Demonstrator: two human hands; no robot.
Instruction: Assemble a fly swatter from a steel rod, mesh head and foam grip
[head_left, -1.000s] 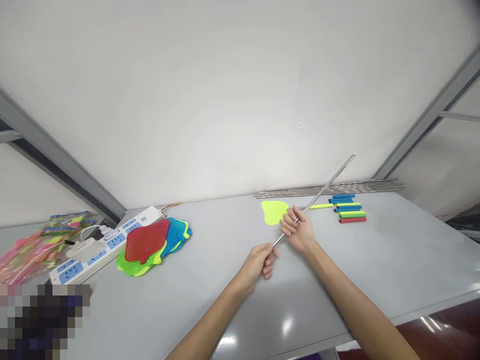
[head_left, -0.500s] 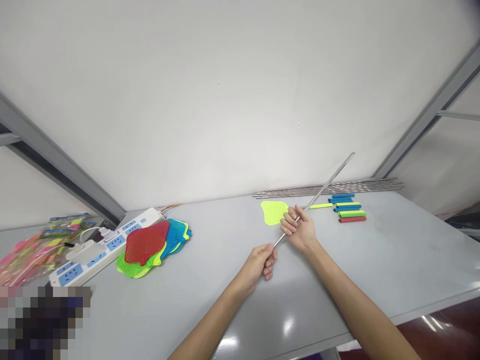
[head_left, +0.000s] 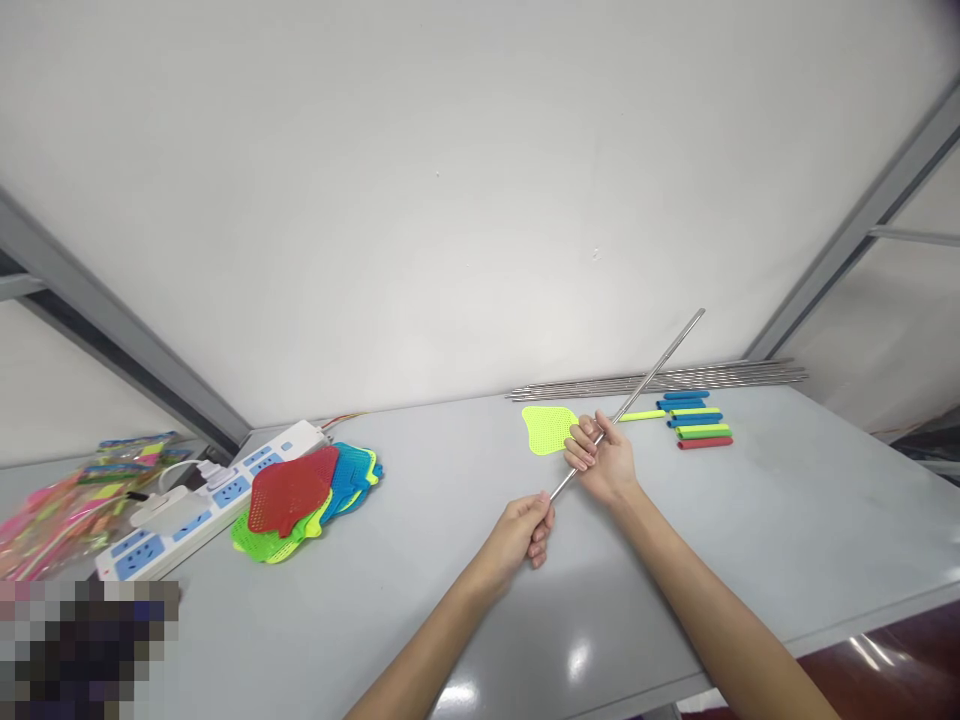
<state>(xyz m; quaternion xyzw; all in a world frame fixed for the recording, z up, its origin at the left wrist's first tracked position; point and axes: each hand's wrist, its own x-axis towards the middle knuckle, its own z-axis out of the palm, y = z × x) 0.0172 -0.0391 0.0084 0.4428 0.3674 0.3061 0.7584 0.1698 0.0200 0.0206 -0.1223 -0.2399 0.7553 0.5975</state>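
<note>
A thin metal rod [head_left: 660, 362] slants up to the right, held between both hands above the table. My left hand [head_left: 523, 535] is closed around its lower end, thumb on top. Higher up the rod, my right hand [head_left: 604, 455] has its fingers curled round it, palm partly turned up. Just behind my right hand lies a yellow-green perforated fly swatter head [head_left: 550, 428]. To the right of that hand a yellow-green tube [head_left: 643, 415] lies on the table; whether it joins the swatter head is hidden.
Several metal rods [head_left: 727, 376] lie along the wall. Coloured tubes [head_left: 697, 430] sit at right. A pile of red, blue and green swatter heads [head_left: 292, 490] lies left, beside a white power strip [head_left: 169, 540]. Plastic-wrapped items [head_left: 82, 510] are at the far left of the grey table [head_left: 420, 610].
The rod's upper tip has shifted slightly left and down. Both hands keep their hold, with almost no other movement.
</note>
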